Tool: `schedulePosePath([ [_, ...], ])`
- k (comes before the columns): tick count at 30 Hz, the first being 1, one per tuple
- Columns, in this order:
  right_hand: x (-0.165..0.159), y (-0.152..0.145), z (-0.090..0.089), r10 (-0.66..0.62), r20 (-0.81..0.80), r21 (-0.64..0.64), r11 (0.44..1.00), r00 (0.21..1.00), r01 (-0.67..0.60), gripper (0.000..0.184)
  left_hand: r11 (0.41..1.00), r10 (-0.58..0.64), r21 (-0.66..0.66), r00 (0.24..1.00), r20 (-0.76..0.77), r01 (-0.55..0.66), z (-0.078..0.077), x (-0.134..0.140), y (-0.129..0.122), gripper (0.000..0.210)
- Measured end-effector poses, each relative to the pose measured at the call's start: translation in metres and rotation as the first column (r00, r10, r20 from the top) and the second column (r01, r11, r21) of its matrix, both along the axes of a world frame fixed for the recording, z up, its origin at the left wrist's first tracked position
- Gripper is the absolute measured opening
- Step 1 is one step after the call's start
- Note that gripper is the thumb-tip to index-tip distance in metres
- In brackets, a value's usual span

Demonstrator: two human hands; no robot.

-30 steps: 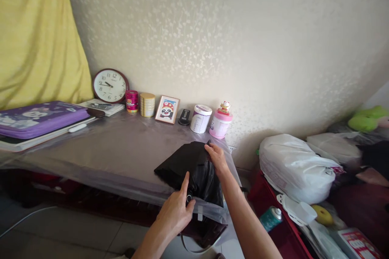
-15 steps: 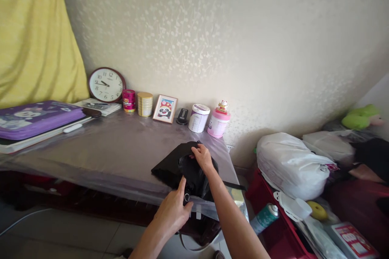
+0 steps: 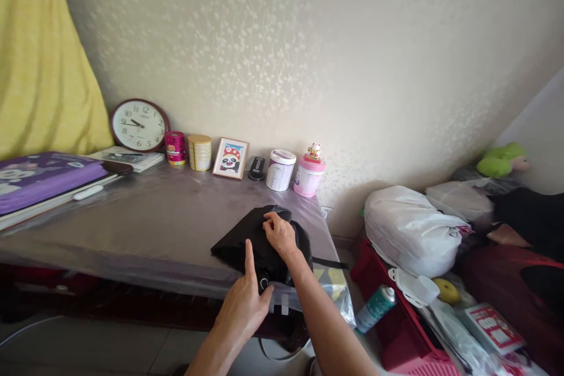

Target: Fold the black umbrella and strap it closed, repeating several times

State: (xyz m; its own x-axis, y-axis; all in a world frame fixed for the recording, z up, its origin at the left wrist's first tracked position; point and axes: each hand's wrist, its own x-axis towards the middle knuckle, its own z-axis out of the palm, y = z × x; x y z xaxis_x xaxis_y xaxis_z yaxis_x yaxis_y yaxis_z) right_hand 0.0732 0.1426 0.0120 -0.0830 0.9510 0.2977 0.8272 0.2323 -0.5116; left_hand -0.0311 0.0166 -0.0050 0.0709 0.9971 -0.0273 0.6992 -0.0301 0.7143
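Observation:
A black folding umbrella lies collapsed and loosely bunched at the table's near right corner, its thin black strap trailing to the right. My left hand is closed around the short black handle, which has a pale ring on it; the index finger points up along the cloth. Across the top of the fabric reaches my right hand, fingers bent and gripping a fold of the cloth. The contact under its fingertips is partly hidden.
The table has a clear plastic cover. Along the wall stand a clock, a picture frame, tins and a pink-lidded tub. A purple case lies left. A red crate, spray can and white bag are right.
My right hand has drawn a flap of the black cloth down toward me, covering the hollow that showed between the folds. My left hand stays on the handle. The view has shifted slightly right.

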Motion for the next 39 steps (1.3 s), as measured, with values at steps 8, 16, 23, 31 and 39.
schedulePosePath([
  [8, 0.005, -0.017, -0.003, 0.183, 0.079, 0.124, 0.973, 0.980, -0.192, 0.023, 0.994, -0.105, -0.003, 0.994, -0.013, 0.105, -0.003, -0.003, 0.001, 0.064],
  [16, 0.021, -0.005, -0.004, 0.381, 0.093, 0.205, 0.897, 0.920, -0.392, 0.016, 0.995, -0.100, -0.028, 0.995, -0.005, 0.100, -0.002, -0.003, 0.000, 0.063],
  [23, 0.055, 0.038, -0.001, 0.025, -0.002, 0.093, 0.995, 1.000, -0.025, 0.025, 0.991, -0.108, -0.074, 0.994, 0.016, 0.109, 0.008, -0.004, -0.001, 0.064],
  [31, 0.126, 0.004, -0.017, -0.289, -0.230, -0.176, 0.952, 0.929, 0.252, 0.016, 0.988, -0.116, -0.093, 0.992, 0.056, 0.121, 0.006, -0.005, -0.001, 0.064],
  [39, 0.122, -0.011, -0.023, -0.291, -0.653, -0.380, 0.924, 0.699, 0.030, 0.026, 0.962, -0.088, -0.234, 0.971, 0.222, 0.141, -0.001, -0.006, 0.004, 0.066],
])
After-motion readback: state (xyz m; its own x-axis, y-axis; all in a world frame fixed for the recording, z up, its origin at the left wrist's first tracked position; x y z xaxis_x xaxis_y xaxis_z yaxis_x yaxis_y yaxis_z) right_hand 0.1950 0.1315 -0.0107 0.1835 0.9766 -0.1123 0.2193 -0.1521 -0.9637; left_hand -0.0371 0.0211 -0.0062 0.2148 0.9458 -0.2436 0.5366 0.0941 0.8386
